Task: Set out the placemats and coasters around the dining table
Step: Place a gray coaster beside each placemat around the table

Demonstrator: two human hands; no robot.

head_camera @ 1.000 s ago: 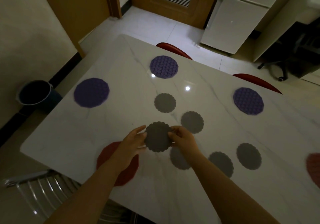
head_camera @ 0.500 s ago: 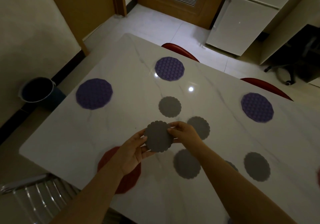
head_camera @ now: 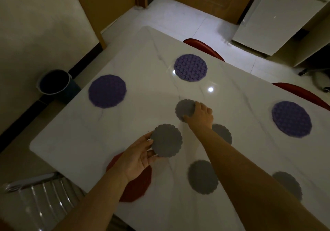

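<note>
Your left hand (head_camera: 137, 157) holds a grey scalloped coaster (head_camera: 166, 140) by its near-left edge, thumb on top and fingers curled beneath, so the disc is lifted off the marble dining table (head_camera: 75, 141) and faces up at you. Your right hand (head_camera: 200, 113) has reached forward across the table to a second grey coaster (head_camera: 184, 109); thumb and fingers close on its right rim, though you cannot tell whether it is already lifted or lying flat.

A second ago both hands held the one coaster between them. The right hand has since let go and gone out to the far coaster, leaving the left to carry the first alone.

Three more grey coasters lie loose near the table's middle: one partly hidden behind your right forearm (head_camera: 223, 134), one just beside your elbow (head_camera: 202, 177), one further right (head_camera: 287, 184). Purple placemats sit at three places: far left (head_camera: 107, 91), the far side (head_camera: 190, 67) and right (head_camera: 291, 119). A red placemat (head_camera: 137, 182) lies at the near edge under your left wrist.

So the placemats look largely set, while the coasters are clustered centrally. You seem to be gathering them, probably to deal one out beside each placemat.
</note>
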